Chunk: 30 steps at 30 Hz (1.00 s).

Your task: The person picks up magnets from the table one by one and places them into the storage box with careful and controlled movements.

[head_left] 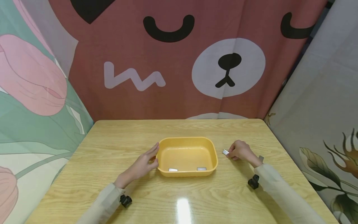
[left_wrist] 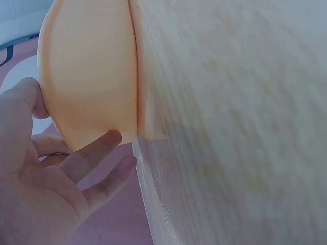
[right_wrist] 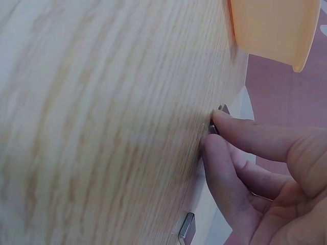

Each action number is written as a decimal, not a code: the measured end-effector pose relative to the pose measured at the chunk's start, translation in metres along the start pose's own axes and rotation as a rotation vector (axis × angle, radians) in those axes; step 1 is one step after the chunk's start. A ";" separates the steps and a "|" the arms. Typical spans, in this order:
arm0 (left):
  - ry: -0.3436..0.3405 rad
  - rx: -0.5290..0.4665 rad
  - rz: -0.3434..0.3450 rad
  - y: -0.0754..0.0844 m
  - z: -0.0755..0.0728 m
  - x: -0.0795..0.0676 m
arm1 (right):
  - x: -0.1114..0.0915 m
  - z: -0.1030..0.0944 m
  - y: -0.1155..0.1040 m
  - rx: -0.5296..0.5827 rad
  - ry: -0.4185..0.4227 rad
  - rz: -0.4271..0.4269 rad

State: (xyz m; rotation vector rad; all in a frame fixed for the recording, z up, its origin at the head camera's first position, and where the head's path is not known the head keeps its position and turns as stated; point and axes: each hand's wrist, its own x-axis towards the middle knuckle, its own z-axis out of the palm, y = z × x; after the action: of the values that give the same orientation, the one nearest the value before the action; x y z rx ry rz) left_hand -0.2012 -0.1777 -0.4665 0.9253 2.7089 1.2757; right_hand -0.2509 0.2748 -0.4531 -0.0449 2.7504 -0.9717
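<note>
A yellow plastic basin (head_left: 187,154) stands on the table. My left hand (head_left: 142,165) touches its left end with spread, mostly straight fingers; in the left wrist view the fingertips (left_wrist: 113,137) lie against the basin's outer wall (left_wrist: 92,61). To the right of the basin, my right hand (head_left: 241,151) pinches a small silver metal block (head_left: 225,152) between thumb and forefinger, close over the tabletop. The fingers hide part of that block. A second silver block (right_wrist: 188,229) rests on the table near my right wrist.
Inside the basin, along its near wall, lie a small bright block (head_left: 172,170) and a grey one (head_left: 201,169). The wood-grain table (head_left: 156,199) ends at a printed curtain (head_left: 126,102) behind, with more curtains at both sides. Black wrist cameras sit on both sleeves.
</note>
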 end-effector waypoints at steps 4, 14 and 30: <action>0.005 0.010 0.019 -0.001 0.000 0.000 | -0.001 0.000 0.000 0.000 0.005 -0.017; -0.009 0.003 -0.012 0.001 -0.001 -0.001 | -0.003 0.002 0.000 0.022 0.013 -0.033; -0.004 0.003 -0.009 0.001 -0.002 -0.001 | -0.004 -0.002 0.006 0.079 0.001 -0.090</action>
State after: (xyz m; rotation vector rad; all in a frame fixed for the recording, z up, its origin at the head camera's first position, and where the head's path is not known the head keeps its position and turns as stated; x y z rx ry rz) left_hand -0.2003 -0.1792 -0.4650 0.9144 2.7092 1.2670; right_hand -0.2475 0.2806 -0.4546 -0.1558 2.7292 -1.1028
